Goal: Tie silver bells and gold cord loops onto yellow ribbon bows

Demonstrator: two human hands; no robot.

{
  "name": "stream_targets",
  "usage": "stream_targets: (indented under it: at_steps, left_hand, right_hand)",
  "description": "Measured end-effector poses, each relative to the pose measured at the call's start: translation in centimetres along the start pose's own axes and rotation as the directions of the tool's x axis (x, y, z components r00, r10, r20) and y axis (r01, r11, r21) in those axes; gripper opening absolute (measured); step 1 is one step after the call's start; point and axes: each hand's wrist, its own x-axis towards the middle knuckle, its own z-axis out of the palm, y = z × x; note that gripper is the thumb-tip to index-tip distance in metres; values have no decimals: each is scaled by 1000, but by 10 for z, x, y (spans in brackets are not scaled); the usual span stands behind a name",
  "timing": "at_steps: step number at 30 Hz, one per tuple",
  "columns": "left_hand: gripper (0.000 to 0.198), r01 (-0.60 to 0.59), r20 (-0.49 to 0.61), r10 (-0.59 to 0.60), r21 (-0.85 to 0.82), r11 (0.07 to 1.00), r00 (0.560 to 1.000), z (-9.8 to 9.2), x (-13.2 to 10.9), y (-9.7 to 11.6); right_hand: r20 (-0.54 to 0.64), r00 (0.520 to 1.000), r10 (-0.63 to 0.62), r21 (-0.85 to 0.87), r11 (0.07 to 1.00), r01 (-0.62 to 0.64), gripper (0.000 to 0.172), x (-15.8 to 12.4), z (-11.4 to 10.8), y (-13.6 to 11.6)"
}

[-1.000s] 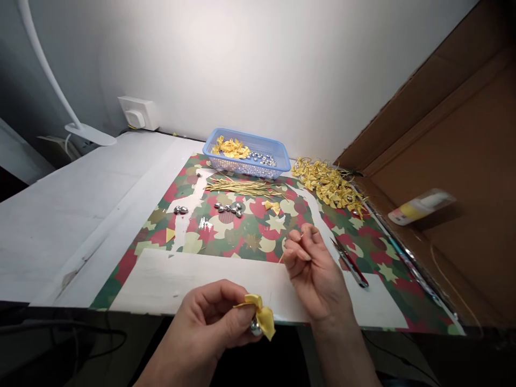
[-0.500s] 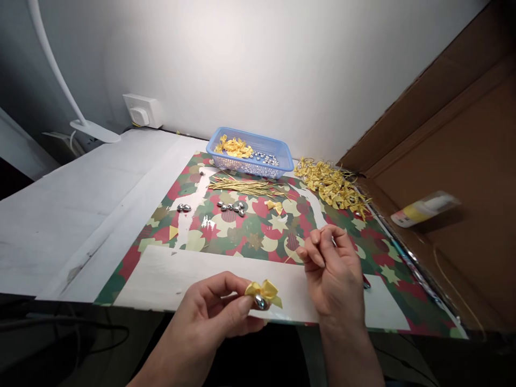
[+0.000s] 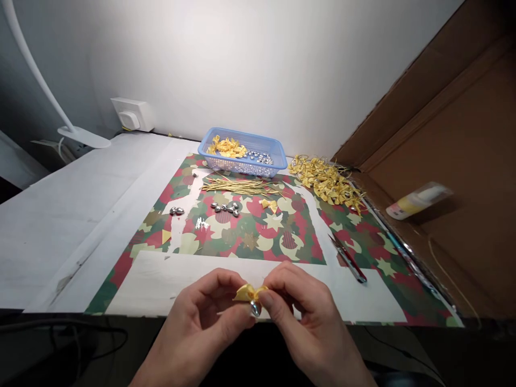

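Note:
At the table's front edge, my left hand (image 3: 209, 317) pinches a yellow ribbon bow (image 3: 244, 293) from the left, thumb against forefinger. Under the bow's knot hangs a small shiny silver bell (image 3: 255, 308). My right hand (image 3: 308, 312) is closed on the bow's right loop, its thumb beside the bell. The fingertips of both hands hide part of the ribbon. Farther back lie another yellow bow (image 3: 269, 205), a cluster of silver bells (image 3: 226, 208), a smaller group of bells (image 3: 176, 210) and a bundle of thin gold cords (image 3: 242, 186).
A blue plastic basket (image 3: 281, 144) by the wall holds yellow bows and silver bells. Right of it is a heap of bows with cords (image 3: 326, 180). A pointed red-and-dark cutting tool (image 3: 350, 260) lies right of my hands. A cardboard wall (image 3: 443, 118) borders the right side.
My right hand has come left and down from above the mat to the bow and now grips its right side. The cutting tool it covered shows. The view has shifted slightly.

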Motion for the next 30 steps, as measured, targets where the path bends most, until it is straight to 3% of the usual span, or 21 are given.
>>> stream_targets:
  at_steps: [3, 7, 12, 18, 21, 26, 28, 30]
  left_hand:
    - [26, -61, 11, 61, 4, 998, 998, 1, 0, -3]
    - [22, -89, 24, 88, 56, 994, 996, 0, -2, -3]
    - [31, -70, -7, 70, 48, 996, 998, 0, -7, 0]
    - [34, -26, 53, 26, 8, 1000, 998, -3, -4, 0]
    - [34, 43, 73, -42, -19, 999, 996, -7, 1, -2]
    - [33, 166, 104, -146, -218, 962, 984, -6, 2, 2]
    - [36, 231, 147, -196, -280, 932, 970, -4, 2, 6]
    - [40, 291, 207, -234, -313, 904, 950, -3, 3, 9]
  right_hand:
    - [-9, 1000, -1, 4, 1000, 1, 27, 0, 3, 0]
    - [6, 993, 116, 65, 991, -116, 34, -1, 4, 2]
    - [30, 981, 193, 102, 976, -195, 39, -3, 7, 2]
    - [27, 981, 193, 135, 971, -195, 39, -1, 9, 1]
    - [27, 985, 172, 147, 974, -174, 37, -2, 8, 0]
    - [24, 996, 85, 224, 970, -89, 26, -3, 0, 2]
    - [10, 999, 43, 256, 966, -44, 18, -1, -4, 5]
    - [59, 998, 8, 281, 959, -25, 22, 4, -6, 7]
